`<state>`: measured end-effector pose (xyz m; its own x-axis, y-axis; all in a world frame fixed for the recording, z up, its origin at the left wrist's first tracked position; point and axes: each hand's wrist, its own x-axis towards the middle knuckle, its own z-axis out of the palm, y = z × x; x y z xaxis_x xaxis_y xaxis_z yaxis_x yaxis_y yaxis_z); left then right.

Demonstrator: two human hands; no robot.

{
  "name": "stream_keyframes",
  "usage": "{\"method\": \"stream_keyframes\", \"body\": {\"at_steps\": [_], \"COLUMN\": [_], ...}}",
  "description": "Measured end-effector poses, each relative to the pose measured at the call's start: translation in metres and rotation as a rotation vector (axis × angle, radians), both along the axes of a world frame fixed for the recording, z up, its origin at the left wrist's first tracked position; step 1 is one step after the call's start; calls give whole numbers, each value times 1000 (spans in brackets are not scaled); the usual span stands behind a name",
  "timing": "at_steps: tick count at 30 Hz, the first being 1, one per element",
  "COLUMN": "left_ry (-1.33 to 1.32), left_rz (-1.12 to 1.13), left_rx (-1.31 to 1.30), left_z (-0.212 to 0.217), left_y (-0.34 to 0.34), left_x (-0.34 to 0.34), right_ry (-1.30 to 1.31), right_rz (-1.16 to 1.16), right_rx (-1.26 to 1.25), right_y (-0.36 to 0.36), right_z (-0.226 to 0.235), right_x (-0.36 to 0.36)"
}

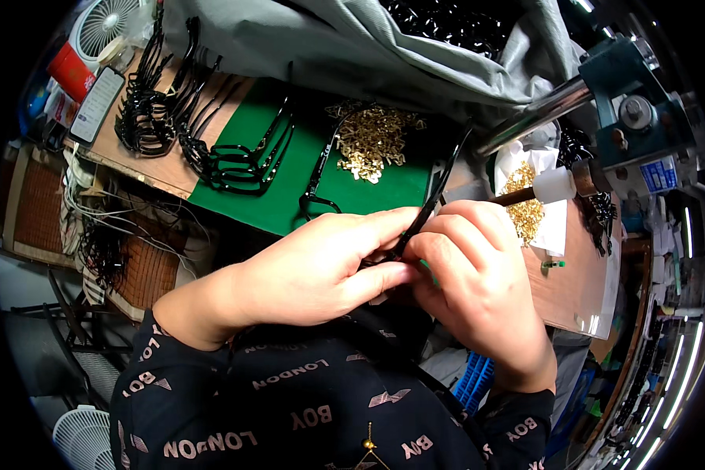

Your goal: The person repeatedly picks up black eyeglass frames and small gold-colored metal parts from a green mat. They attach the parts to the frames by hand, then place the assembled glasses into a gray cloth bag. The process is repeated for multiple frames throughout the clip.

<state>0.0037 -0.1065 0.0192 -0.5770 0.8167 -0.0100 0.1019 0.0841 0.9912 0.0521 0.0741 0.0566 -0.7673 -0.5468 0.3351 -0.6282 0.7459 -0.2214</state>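
Observation:
Close together in front of my chest, my left hand [313, 266] and my right hand [478, 274] both grip a black eyeglass frame [434, 200]. One of its temple arms sticks up and away to the right between them. My fingers hide most of the front of the frame. The left thumb and fingers pinch it from the left, and the right fingers curl round it from the right. Beyond them, a pile of small gold metal pieces [372, 137] lies on a green mat [251, 207]. A single black eyeglass frame [315, 180] rests beside that pile.
Many black eyeglass frames [145, 125] are heaped at the left, near a phone [98, 106] and red cup [70, 72]. A bench machine [634, 117] with a white-tipped rod reaches in from the right, over gold pieces [529, 215] on white paper. Grey cloth [329, 47] drapes behind.

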Motion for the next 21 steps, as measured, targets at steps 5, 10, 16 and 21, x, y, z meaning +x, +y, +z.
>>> {"method": "stream_keyframes", "body": {"at_steps": [5,10,16,21], "left_ry": [21,-122,-338,-500], "left_rz": [-41,-14,56,13], "left_rx": [12,109,452,713], "left_z": [4,2,8,12], "left_y": [8,19,51,111], "left_x": [0,7,6,1], "right_ry": [103,95,-350,-225], "right_rz": [7,-117,-128,-429], "right_rx": [-113,-408,-993,-1289], "right_y": [17,24,48,74], "right_z": [-12,-26,-63,-60], "right_x": [4,15,38,38]}}
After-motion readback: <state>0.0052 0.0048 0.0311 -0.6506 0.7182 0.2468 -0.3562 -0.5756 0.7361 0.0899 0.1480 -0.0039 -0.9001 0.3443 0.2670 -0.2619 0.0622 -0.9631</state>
